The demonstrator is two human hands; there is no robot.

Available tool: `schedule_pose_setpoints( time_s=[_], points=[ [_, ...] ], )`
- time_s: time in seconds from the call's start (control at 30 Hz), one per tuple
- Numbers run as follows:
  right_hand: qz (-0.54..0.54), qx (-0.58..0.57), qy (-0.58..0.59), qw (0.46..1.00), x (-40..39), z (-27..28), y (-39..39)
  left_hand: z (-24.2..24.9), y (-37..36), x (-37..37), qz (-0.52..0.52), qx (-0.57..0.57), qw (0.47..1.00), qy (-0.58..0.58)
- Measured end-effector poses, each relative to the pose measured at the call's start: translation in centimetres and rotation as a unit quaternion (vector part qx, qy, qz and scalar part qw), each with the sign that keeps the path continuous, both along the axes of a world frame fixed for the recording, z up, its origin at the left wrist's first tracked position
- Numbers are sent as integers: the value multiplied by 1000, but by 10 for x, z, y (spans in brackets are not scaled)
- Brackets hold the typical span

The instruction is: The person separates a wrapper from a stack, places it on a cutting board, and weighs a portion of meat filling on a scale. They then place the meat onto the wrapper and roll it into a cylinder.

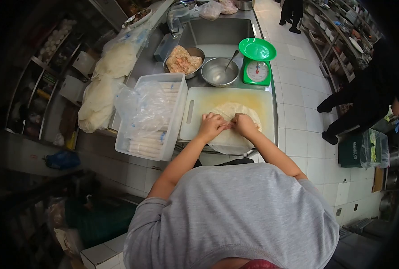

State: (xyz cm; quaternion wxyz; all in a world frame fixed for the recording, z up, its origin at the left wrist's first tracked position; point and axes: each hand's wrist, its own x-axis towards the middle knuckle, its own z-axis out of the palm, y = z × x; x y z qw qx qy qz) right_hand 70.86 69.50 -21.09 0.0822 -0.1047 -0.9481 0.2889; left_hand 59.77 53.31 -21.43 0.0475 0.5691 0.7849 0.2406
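Observation:
A thin round spring roll wrapper (233,108) lies on the white cutting board (201,96), its near part hanging toward the board's front edge. My left hand (213,125) rests on the wrapper with fingers curled down. Close beside it, my right hand (244,124) is closed, its fingertips pressed down. Between the two sets of fingertips shows a small strip of pinkish meat filling (228,126). Both hands pinch at it, and most of the strip is hidden beneath them. More wrapper shows past my right hand.
Left of the board, a plastic tub (181,107) holds rolled pieces under a plastic bag. Behind stand a bowl of meat mixture (184,61), a metal bowl with a spoon (218,74) and a green scale (257,71). Stacked wrappers (103,96) lie far left. Another person (356,96) stands right.

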Motion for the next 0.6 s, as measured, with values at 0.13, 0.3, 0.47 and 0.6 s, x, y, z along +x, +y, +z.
schedule_pose_setpoints(
  time_s=[0.13,0.3,0.47,0.6],
  points=[
    [56,61,122,989,4,4,-11,7,-23,-3,47,72,996,-19],
    [80,80,125,986,-7,-8,-21,3,-43,-15,83,51,995,-36],
    [89,54,128,986,-17,-13,-26,-11,-38,-23,59,114,990,-60],
    [111,33,137,984,-25,-11,-31,-3,-40,-19,70,128,983,-108]
  ],
)
